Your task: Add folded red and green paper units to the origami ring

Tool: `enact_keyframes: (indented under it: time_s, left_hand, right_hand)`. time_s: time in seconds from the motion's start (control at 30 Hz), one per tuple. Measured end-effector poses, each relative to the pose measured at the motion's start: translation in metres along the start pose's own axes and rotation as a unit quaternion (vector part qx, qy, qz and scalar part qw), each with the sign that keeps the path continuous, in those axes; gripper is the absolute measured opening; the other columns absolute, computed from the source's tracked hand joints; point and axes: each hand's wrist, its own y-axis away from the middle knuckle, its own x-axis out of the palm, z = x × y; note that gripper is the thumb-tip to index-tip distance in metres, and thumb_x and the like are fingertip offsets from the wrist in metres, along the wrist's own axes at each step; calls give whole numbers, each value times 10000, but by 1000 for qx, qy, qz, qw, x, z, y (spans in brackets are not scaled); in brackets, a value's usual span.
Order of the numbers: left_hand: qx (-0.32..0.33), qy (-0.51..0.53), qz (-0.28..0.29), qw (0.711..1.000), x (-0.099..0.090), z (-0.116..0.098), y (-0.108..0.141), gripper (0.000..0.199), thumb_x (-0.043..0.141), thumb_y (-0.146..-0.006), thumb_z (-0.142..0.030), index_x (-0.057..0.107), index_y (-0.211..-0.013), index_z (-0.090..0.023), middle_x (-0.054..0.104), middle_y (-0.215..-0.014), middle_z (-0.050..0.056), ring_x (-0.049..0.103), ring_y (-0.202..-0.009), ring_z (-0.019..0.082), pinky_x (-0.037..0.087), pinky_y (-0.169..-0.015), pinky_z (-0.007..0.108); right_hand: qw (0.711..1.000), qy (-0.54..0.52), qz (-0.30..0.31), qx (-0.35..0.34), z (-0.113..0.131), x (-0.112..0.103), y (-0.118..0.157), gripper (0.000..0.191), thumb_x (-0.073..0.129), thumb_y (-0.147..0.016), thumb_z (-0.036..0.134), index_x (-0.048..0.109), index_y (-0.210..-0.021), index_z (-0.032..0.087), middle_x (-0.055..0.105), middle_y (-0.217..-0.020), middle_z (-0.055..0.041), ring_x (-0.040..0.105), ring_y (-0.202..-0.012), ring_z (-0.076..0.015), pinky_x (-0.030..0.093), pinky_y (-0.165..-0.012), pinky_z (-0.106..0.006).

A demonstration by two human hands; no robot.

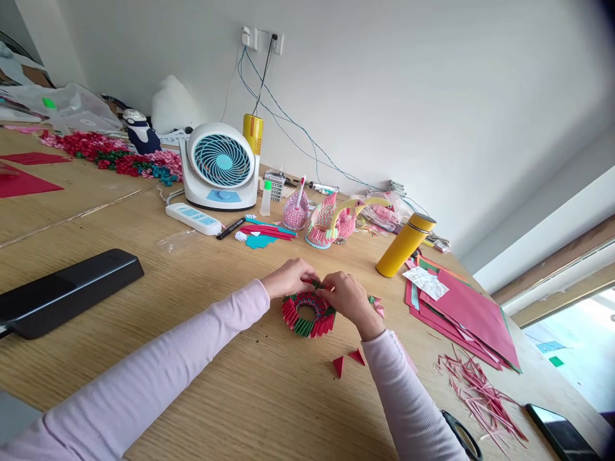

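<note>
Now pinching the far rim of a red and green paper ring (307, 315) with both left hand (289, 278) and right hand (350, 298). Sitting on the wooden table (216, 275), near the middle. Just to the near right, two small red paper triangles (348, 361).

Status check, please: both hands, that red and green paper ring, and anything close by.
Left hand and right hand both pinching the paper ring's far rim. Ring flat on table. Two loose red triangles near right wrist.
</note>
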Motion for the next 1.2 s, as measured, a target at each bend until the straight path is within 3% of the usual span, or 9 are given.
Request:
enact_keyframes:
  time_s: [0.23,0.4,0.5,0.63,0.97,1.2]
  left_hand:
    - [-32,19,-17,999,-2,3,2,324,680,-694,-145,749,-1010,-132,767,-1007,73,717,-968,239,558,-819,270]
    - [-75,-1,-56,996,-9,5,12,418,703,-666,-140,727,-1083,-135,737,-1096,125,694,-1058,278,558,-875,319]
    - [-62,25,-45,997,-10,4,14,390,704,-713,-206,723,-1089,-106,716,-1134,148,693,-1059,278,547,-915,341]
    - [-54,15,-24,998,-8,-2,12,290,652,-775,-217,752,-1026,-112,752,-1040,113,718,-984,267,560,-859,320]
    - [-81,-84,-71,991,0,-12,20,239,639,-777,-196,772,-972,-159,768,-981,90,714,-987,258,553,-765,264]
    - [-23,-37,-71,997,-7,-2,22,334,650,-776,-304,738,-1076,-188,742,-1108,62,681,-1077,261,537,-887,289]
  right_hand:
    - [999,-50,-18,-12,0,5,-3,192,635,-872,335,738,-998,234,755,-999,-63,681,-981,-231,447,-742,-273]
    - [991,-120,-47,-45,-5,3,-6,310,623,-884,341,693,-1153,203,755,-1039,-59,697,-907,-182,467,-745,-242]
    - [995,-84,-21,-57,-8,0,-5,276,600,-893,375,741,-1030,182,761,-966,-74,691,-852,-186,454,-713,-250]
    - [998,-18,8,-54,-6,2,-5,228,604,-884,351,765,-880,190,755,-869,-73,673,-811,-198,415,-678,-267]
    - [999,-5,5,-49,1,4,-3,215,612,-880,336,752,-947,188,749,-952,-94,671,-907,-225,418,-711,-275]
    - [995,-65,-35,-67,7,0,-1,273,535,-941,358,705,-1120,244,752,-1040,-60,680,-978,-209,438,-762,-267]
